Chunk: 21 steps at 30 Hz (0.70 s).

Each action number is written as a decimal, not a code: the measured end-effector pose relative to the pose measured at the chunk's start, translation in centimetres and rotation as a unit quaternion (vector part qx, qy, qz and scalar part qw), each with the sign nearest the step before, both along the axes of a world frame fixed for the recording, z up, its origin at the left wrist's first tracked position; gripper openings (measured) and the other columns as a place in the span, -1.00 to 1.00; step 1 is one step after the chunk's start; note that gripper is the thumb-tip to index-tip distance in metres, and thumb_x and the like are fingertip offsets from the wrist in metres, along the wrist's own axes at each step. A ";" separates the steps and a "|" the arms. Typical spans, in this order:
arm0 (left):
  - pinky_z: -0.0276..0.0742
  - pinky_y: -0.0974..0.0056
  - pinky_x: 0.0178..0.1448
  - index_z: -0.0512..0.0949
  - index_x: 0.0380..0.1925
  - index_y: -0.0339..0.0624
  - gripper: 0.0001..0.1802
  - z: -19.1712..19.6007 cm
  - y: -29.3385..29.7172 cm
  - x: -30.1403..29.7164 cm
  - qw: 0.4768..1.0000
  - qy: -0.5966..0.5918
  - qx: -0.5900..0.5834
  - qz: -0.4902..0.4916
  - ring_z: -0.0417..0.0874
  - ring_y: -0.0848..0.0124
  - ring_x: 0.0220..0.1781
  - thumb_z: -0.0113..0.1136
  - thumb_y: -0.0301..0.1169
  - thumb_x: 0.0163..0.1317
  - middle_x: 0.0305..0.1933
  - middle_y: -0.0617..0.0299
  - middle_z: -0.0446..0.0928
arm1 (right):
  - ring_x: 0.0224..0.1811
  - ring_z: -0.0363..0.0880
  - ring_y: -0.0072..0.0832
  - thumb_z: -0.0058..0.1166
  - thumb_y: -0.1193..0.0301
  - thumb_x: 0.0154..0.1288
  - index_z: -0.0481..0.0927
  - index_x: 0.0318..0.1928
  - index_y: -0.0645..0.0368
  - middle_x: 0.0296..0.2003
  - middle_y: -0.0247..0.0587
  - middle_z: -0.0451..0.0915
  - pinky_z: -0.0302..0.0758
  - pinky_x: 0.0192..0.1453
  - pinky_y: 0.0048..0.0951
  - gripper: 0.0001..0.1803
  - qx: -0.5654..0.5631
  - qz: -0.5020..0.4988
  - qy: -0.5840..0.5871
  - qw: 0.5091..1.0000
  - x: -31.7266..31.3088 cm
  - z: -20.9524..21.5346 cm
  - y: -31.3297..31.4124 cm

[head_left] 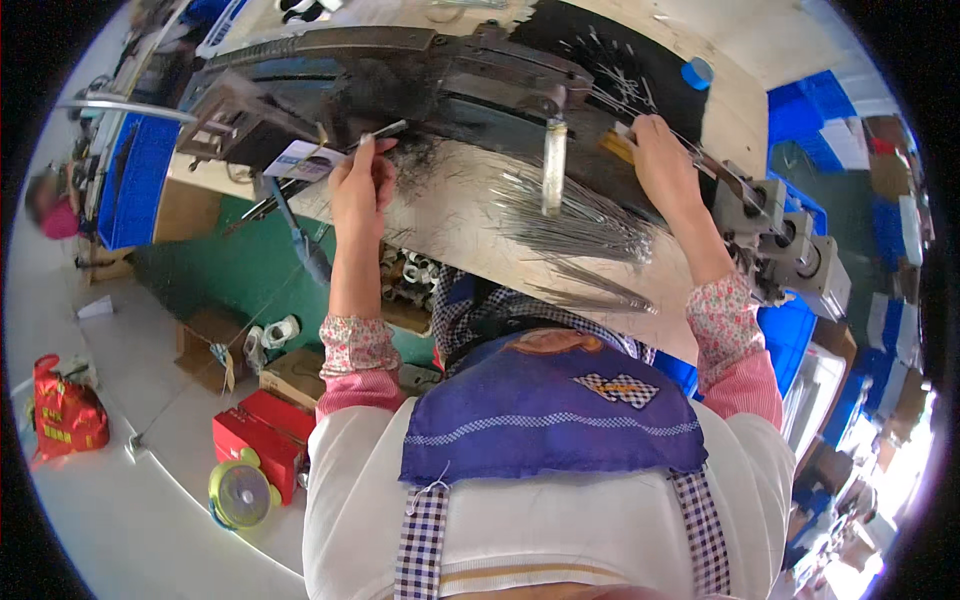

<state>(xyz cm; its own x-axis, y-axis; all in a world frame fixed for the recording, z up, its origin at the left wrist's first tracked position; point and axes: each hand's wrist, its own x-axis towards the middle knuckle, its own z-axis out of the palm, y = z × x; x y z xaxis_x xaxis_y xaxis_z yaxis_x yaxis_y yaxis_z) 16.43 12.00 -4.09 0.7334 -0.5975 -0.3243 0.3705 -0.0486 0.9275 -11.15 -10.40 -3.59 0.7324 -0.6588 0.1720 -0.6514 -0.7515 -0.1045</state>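
My left hand (362,182) is raised at the workbench edge and pinches a thin metal rod (382,131) that points up toward the dark curved machine (400,70). My right hand (660,158) reaches to the right end of that machine and grips a thin wire-like rod (690,145) beside a yellow-handled piece (618,145). Between my hands a heap of thin steel needles (575,215) lies fanned out on the wooden bench top (460,225). A pale cylinder (553,165) hangs down from the machine over the heap.
Grey motor blocks (790,245) are fixed at the bench's right end, blue crates (810,105) behind them. A blue crate (135,180) stands at the left. On the floor lie red boxes (262,435), a small yellow fan (238,493), cardboard boxes (205,335) and a red bag (65,410). Another person (50,205) is at the far left.
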 end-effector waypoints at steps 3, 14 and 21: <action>-0.02 0.45 -0.68 0.51 -0.30 -0.29 -0.73 -2.1 0.4 -0.6 0.994 -0.022 -0.082 0.062 0.15 0.63 -0.73 0.02 -0.27 0.39 -0.67 0.40 0.25 | -0.18 0.57 -0.08 -0.08 0.50 0.24 0.38 -0.22 0.19 -0.20 -0.05 0.47 0.53 -0.19 -0.15 -0.90 0.040 0.032 -0.003 0.999 -1.9 1.6 1.8; -0.04 0.48 -0.67 0.45 -0.38 -0.24 -0.74 5.8 -12.2 -17.4 0.875 0.191 -0.134 -0.424 0.09 0.66 -0.74 0.03 -0.27 0.39 -0.68 0.47 0.17 | -0.29 0.52 0.02 0.05 0.30 0.30 0.47 -0.25 0.23 -0.39 0.09 0.53 0.41 -0.29 -0.15 -0.77 0.337 0.041 0.023 0.940 -9.2 12.7 5.6; -0.02 0.46 -0.65 0.44 -0.41 -0.20 -0.73 5.0 -11.3 -17.0 0.960 0.136 -0.137 -0.204 0.12 0.64 -0.73 0.00 -0.25 0.41 -0.67 0.44 0.20 | -0.24 0.59 -0.04 0.03 0.51 0.21 0.53 -0.15 0.17 -0.33 -0.02 0.59 0.49 -0.20 -0.19 -0.82 0.032 0.067 -0.253 0.965 -4.9 12.8 1.2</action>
